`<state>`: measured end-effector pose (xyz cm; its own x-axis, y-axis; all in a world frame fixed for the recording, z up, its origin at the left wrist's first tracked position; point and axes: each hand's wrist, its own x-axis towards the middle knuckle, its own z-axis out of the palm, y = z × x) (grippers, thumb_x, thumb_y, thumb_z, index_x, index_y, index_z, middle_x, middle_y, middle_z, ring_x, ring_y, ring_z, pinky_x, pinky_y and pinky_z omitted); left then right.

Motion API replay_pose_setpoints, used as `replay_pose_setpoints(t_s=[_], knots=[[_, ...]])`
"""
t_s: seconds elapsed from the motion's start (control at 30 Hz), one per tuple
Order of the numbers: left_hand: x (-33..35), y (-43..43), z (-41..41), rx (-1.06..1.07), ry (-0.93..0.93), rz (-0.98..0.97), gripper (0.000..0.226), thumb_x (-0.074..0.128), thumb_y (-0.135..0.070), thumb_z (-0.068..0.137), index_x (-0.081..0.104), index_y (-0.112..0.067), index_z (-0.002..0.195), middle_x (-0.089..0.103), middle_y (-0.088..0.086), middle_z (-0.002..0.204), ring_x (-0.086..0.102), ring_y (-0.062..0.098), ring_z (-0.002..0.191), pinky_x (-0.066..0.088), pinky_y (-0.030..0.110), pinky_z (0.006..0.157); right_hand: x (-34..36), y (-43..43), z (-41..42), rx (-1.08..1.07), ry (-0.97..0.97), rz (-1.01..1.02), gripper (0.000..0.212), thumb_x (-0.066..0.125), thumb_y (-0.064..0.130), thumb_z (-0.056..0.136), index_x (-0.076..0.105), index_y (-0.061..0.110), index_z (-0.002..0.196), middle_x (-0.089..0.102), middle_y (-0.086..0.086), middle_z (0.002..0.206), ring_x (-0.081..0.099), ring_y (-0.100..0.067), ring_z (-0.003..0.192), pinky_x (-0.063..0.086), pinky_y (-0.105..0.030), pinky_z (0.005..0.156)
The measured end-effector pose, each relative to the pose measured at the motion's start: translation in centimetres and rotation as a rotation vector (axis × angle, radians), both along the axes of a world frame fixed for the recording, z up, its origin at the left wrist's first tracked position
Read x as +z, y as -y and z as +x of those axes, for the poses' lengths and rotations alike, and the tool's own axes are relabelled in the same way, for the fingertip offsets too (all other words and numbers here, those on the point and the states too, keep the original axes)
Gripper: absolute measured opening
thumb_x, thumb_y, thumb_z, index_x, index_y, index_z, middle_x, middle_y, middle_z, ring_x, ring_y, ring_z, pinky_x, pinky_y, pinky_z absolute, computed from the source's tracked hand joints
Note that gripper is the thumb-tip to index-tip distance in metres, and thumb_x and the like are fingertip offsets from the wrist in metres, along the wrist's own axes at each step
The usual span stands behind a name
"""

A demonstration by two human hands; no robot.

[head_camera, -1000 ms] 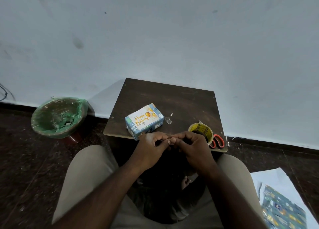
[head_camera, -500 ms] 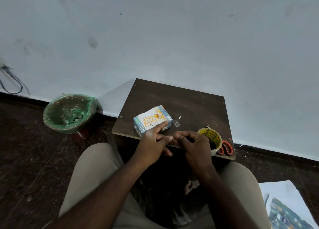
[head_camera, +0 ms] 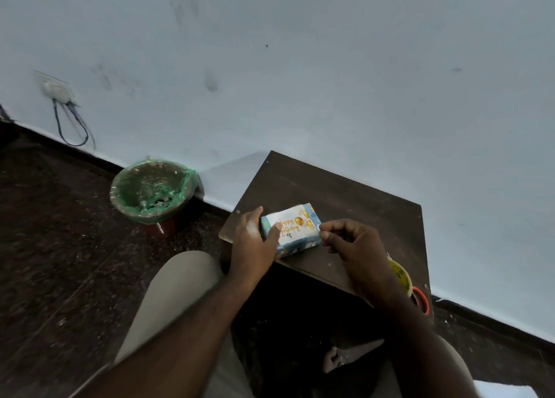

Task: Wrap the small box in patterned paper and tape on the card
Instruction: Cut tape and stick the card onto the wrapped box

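Dim, soft light; wide-angle bending at edges, slight blur.

Dark wooden table [head_camera: 345,193] set against a pale blue scuffed wall [head_camera: 330,67], orange-handled scissors [head_camera: 420,300] at the table's near right corner, green-lined waste bin [head_camera: 135,184] on the dark speckled floor [head_camera: 60,232] beyond its left edge, wall socket [head_camera: 57,89] with looping cables [head_camera: 75,127] far left.

- Left hand [head_camera: 255,241]: parted from the right hand's fingertips at the near edge of the table [head_camera: 345,193]. It now grips the left end of the wrapped box [head_camera: 300,241], thumb across the card [head_camera: 289,228] on top.
- Right hand [head_camera: 351,241]: gone from that near edge to the box's right end. Fingers curled, thumb and forefinger tips at the top corner; whether they pinch anything cannot be told.
- Tape roll [head_camera: 399,274]: now mostly behind the right forearm.
- View: swung left; a wall socket [head_camera: 57,89] with cables [head_camera: 72,127] comes in.
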<state>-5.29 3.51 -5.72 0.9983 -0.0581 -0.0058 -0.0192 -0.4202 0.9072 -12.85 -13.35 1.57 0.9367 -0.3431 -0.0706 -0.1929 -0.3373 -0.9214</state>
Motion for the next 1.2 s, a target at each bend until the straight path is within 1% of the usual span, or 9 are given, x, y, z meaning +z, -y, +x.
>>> replay_pose_setpoints(t_s=[0.1, 0.23, 0.3, 0.5, 0.6, 0.67, 0.8, 0.97, 1.2], knots=[[-0.6, 0.1, 0.5, -0.017, -0.022, -0.002, 0.045, 0.062, -0.026, 0.095, 0.055, -0.011, 0.137, 0.057, 0.007, 0.135, 0.052, 0.021, 0.126, 0.038, 0.028, 0.104, 1.0, 0.3, 2.8, 0.18, -0.012, -0.182, 0.015, 0.073, 0.007, 0.088, 0.075, 0.021, 0.085, 0.073, 0.009, 0.079, 0.062, 0.004, 0.066, 0.046, -0.014, 0.063], [-1.1, -0.2, 1.3, -0.028, -0.032, -0.015, 0.038, 0.064, -0.031, 0.092, 0.062, -0.019, 0.129, 0.065, 0.002, 0.124, 0.059, 0.019, 0.114, 0.049, 0.036, 0.097, 1.9, 0.5, 6.5, 0.367, -0.095, -0.382, 0.018, 0.073, 0.009, 0.087, 0.073, 0.025, 0.08, 0.075, -0.001, 0.086, 0.071, -0.021, 0.082, 0.054, -0.036, 0.077], [-1.1, -0.3, 1.4, -0.051, -0.027, -0.016, 0.039, 0.064, -0.031, 0.093, 0.06, -0.024, 0.131, 0.063, 0.0, 0.127, 0.057, 0.017, 0.117, 0.048, 0.037, 0.098, 2.0, 0.4, 8.0, 0.435, -0.138, -0.446, 0.017, 0.072, 0.007, 0.086, 0.074, 0.023, 0.08, 0.075, -0.004, 0.086, 0.071, -0.026, 0.084, 0.055, -0.042, 0.082], [-1.6, -0.4, 1.7, -0.103, -0.027, -0.052, 0.034, 0.061, -0.035, 0.095, 0.062, -0.029, 0.129, 0.061, -0.002, 0.129, 0.056, 0.015, 0.119, 0.05, 0.039, 0.097, 2.1, 0.7, 10.9, 0.557, -0.262, -0.624, 0.021, 0.069, 0.004, 0.088, 0.07, 0.025, 0.086, 0.068, 0.01, 0.09, 0.064, -0.008, 0.088, 0.049, -0.027, 0.08], [-1.7, -0.4, 1.8, -0.11, -0.04, -0.058, 0.035, 0.059, -0.034, 0.097, 0.061, -0.027, 0.131, 0.059, -0.002, 0.13, 0.057, 0.012, 0.118, 0.05, 0.027, 0.092, 1.3, 0.6, 11.4, 0.59, -0.276, -0.721, 0.026, 0.069, 0.005, 0.087, 0.062, 0.028, 0.093, 0.065, 0.011, 0.101, 0.059, -0.002, 0.089, 0.043, -0.019, 0.074], [-1.7, -0.2, 1.8, -0.116, -0.024, -0.052, 0.037, 0.058, -0.032, 0.098, 0.06, -0.025, 0.133, 0.059, 0.001, 0.13, 0.056, 0.013, 0.119, 0.047, 0.023, 0.09, 0.7, 0.6, 11.6, 0.597, -0.292, -0.732, 0.033, 0.07, 0.003, 0.085, 0.055, 0.032, 0.093, 0.066, 0.011, 0.104, 0.058, 0.002, 0.086, 0.04, -0.013, 0.066], [-1.5, -0.2, 1.7, -0.133, -0.022, -0.03, 0.045, 0.061, -0.035, 0.096, 0.054, -0.024, 0.139, 0.055, 0.003, 0.129, 0.052, 0.017, 0.121, 0.046, 0.031, 0.099, 0.1, 0.7, 11.7, 0.569, -0.288, -0.653, 0.042, 0.073, 0.0, 0.081, 0.052, 0.029, 0.104, 0.065, 0.013, 0.106, 0.062, -0.003, 0.099, 0.044, -0.008, 0.074], [-1.3, 0.3, 1.0, -0.165, -0.016, -0.004, 0.066, 0.069, -0.041, 0.089, 0.042, -0.025, 0.147, 0.046, 0.002, 0.135, 0.046, 0.017, 0.125, 0.043, 0.037, 0.106, -0.8, 0.9, 11.7, 0.535, -0.232, -0.644, 0.048, 0.073, 0.0, 0.079, 0.049, 0.032, 0.107, 0.068, 0.007, 0.11, 0.066, -0.009, 0.102, 0.057, -0.031, 0.086], [-0.9, 0.3, 0.9, -0.163, 0.009, 0.005, 0.066, 0.072, -0.035, 0.088, 0.042, -0.025, 0.146, 0.045, 0.002, 0.135, 0.047, 0.017, 0.123, 0.047, 0.035, 0.102, -1.3, 1.3, 11.4, 0.512, -0.168, -0.598, 0.045, 0.07, -0.002, 0.081, 0.05, 0.03, 0.105, 0.067, 0.009, 0.107, 0.066, -0.006, 0.099, 0.059, -0.029, 0.081]])
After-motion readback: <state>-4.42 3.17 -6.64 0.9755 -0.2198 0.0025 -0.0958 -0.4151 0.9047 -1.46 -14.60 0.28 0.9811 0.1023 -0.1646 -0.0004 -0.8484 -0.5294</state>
